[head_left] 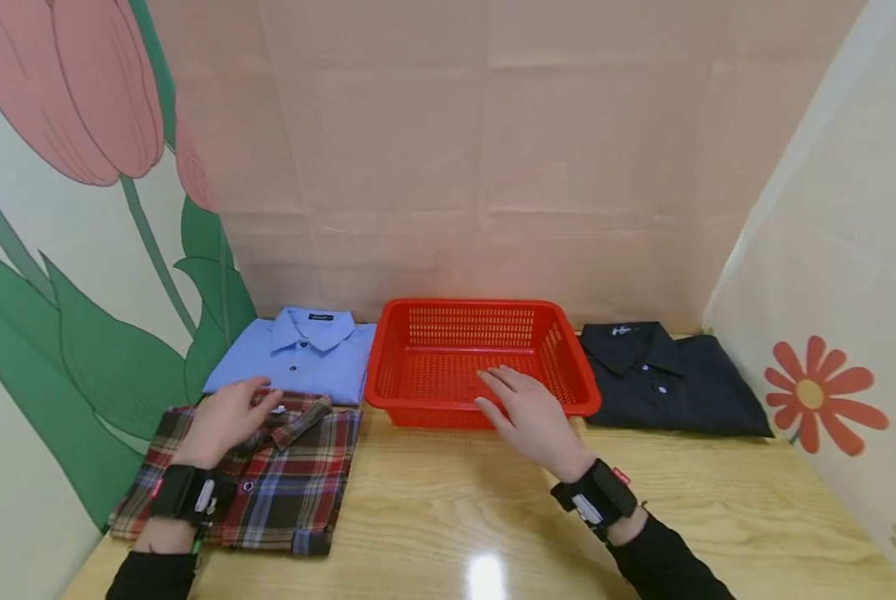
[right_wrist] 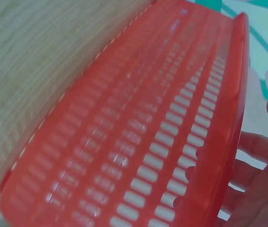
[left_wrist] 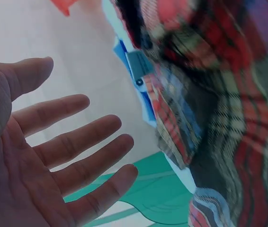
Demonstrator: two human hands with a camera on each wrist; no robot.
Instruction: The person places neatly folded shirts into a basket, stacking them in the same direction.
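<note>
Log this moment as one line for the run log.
left hand open over plaid shirt collar | right hand open at red basket front rim | blue shirt, black shirt folded beside basket

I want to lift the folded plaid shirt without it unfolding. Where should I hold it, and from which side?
Take the plaid shirt by its two long side edges, sliding flat fingers under from left and right. It lies folded flat, collar away from you; the left hand is already above the collar end.

Glossy wooden table (head_left: 493, 517) amid pink back wall (head_left: 493, 167) and flower-painted side walls (head_left: 65, 233).
</note>
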